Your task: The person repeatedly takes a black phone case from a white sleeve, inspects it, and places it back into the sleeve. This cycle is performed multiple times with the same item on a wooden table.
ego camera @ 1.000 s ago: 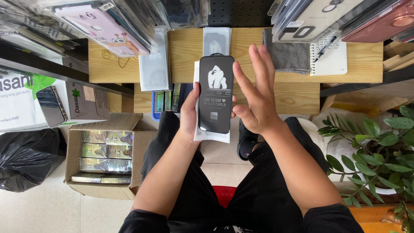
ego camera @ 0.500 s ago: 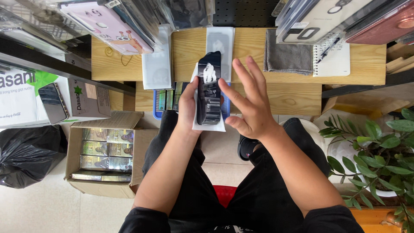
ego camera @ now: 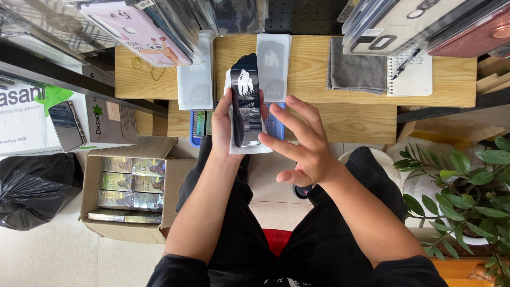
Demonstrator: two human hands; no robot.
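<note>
Holding: left hand point(ego camera: 226, 127) grips a black screen-protector package point(ego camera: 246, 103) with its white backing card point(ego camera: 249, 148), thumb on one long edge, fingers wrapped behind; face turned toward the camera, likely for viewing.
Package position: raised above the wooden desk point(ego camera: 340, 114), over its near edge, in front of the person's lap.
Right hand point(ego camera: 303, 146): fingers spread wide, holding nothing; fingertips just beside the package's right edge, contact not clear.
On desk, far side: two pale flat sleeves point(ego camera: 273, 64) lie flat just beyond the package.
On desk, right part: grey cloth point(ego camera: 356, 72), spiral notebook with pen point(ego camera: 409, 74), well apart from the package.
Left of desk, floor: open cardboard box point(ego camera: 133, 186) of stacked packs, within arm's reach.
</note>
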